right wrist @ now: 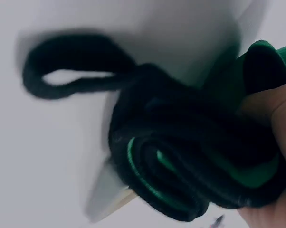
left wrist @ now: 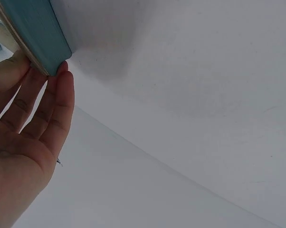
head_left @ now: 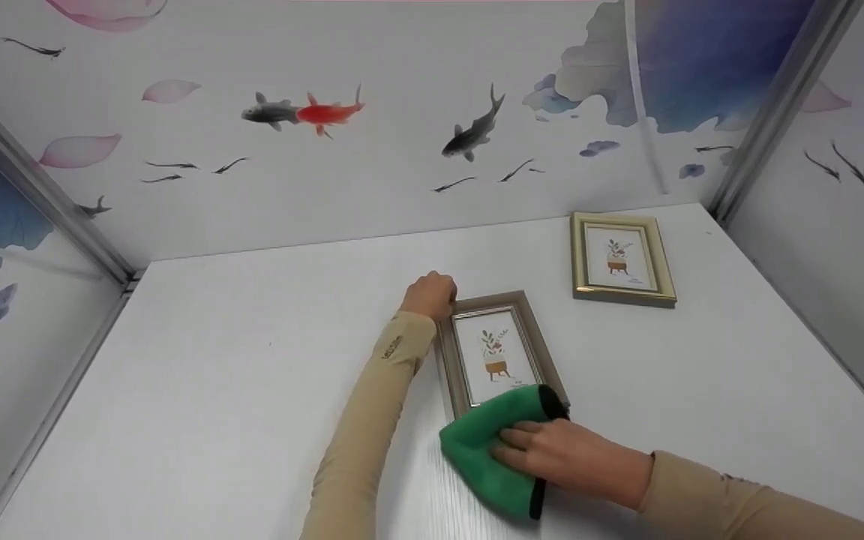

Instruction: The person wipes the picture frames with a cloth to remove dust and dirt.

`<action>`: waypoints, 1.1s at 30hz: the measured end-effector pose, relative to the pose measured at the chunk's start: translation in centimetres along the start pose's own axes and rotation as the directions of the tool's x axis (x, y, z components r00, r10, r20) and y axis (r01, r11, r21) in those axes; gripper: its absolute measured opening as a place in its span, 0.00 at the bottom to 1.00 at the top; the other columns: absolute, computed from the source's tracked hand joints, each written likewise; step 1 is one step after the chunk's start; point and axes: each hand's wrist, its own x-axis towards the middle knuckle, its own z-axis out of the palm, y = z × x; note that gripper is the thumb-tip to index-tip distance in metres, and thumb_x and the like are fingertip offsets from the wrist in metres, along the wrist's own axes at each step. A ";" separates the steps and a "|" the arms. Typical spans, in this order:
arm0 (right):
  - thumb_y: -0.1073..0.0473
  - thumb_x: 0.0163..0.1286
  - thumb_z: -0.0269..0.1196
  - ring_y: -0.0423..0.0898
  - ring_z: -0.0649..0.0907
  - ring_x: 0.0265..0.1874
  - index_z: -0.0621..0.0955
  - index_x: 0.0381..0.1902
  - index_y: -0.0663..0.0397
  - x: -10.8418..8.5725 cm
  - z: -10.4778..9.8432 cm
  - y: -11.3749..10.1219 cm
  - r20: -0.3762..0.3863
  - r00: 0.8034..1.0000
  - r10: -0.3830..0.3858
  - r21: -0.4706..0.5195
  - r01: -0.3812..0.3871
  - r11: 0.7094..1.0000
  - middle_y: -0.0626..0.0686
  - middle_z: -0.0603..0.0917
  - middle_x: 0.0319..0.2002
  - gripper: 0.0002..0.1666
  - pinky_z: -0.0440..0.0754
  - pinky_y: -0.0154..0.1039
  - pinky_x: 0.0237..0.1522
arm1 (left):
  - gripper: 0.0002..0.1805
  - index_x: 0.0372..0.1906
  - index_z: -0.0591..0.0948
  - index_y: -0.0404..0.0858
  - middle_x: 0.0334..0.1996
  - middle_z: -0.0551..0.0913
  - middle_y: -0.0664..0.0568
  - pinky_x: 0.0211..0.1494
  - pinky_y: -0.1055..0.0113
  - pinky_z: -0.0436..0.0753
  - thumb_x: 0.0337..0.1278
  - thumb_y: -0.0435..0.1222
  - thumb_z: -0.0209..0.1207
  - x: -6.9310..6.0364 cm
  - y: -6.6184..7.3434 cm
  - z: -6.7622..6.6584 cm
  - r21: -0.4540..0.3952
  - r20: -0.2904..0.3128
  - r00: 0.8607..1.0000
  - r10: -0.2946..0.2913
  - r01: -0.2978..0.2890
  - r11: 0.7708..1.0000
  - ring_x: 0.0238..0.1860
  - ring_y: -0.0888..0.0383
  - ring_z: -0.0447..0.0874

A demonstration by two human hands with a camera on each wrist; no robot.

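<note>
A brown-grey picture frame [head_left: 544,349] with a plant print lies on the white table. My left hand [head_left: 430,296] grips its upper left corner; in the left wrist view the fingers of that hand [left wrist: 29,109] pinch the frame's corner [left wrist: 41,35]. Over the frame's lower edge lies a folded green cloth [head_left: 488,450] with black trim, held by my right hand [head_left: 559,457]. The right wrist view shows the cloth's dark folded edge and loop [right wrist: 157,123] close up, with the right hand [right wrist: 281,118] gripping it. The cloth hides the frame's lower end.
A gold picture frame [head_left: 664,262] with a similar plant print lies at the back right of the white table [head_left: 214,390]. Panels with painted fish and petals [head_left: 387,180] stand behind and at both sides, joined by metal posts [head_left: 784,112].
</note>
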 end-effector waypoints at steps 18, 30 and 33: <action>0.61 0.58 0.71 0.53 0.79 0.55 0.77 0.56 0.51 2.6 -0.4 0.8 -0.016 0.999 -0.032 -0.084 0.031 0.996 0.57 0.78 0.57 0.28 0.82 0.41 0.45 | 0.06 0.38 0.87 0.34 0.36 0.85 0.45 0.42 0.63 0.82 0.58 0.31 0.64 0.0 -0.6 -0.1 -0.051 -0.015 1.000 0.022 -0.023 0.998 0.39 0.52 0.83; 0.63 0.61 0.69 0.61 0.72 0.61 0.65 0.69 0.60 8.2 0.3 7.2 0.253 0.941 0.225 0.192 -0.276 0.942 0.68 0.68 0.65 0.40 0.78 0.51 0.51 | 0.06 0.39 0.88 0.35 0.37 0.85 0.45 0.45 0.62 0.82 0.60 0.32 0.63 0.5 -0.9 -0.5 -0.039 0.024 0.999 0.027 -0.026 0.999 0.41 0.51 0.83; 0.67 0.61 0.68 0.60 0.74 0.60 0.66 0.68 0.59 9.1 0.6 8.3 0.244 0.936 0.252 0.180 -0.299 0.937 0.68 0.69 0.64 0.39 0.79 0.51 0.51 | 0.08 0.39 0.88 0.34 0.37 0.85 0.44 0.44 0.61 0.82 0.62 0.34 0.61 0.5 -0.9 -0.4 -0.010 0.022 0.998 0.051 -0.051 0.999 0.41 0.50 0.83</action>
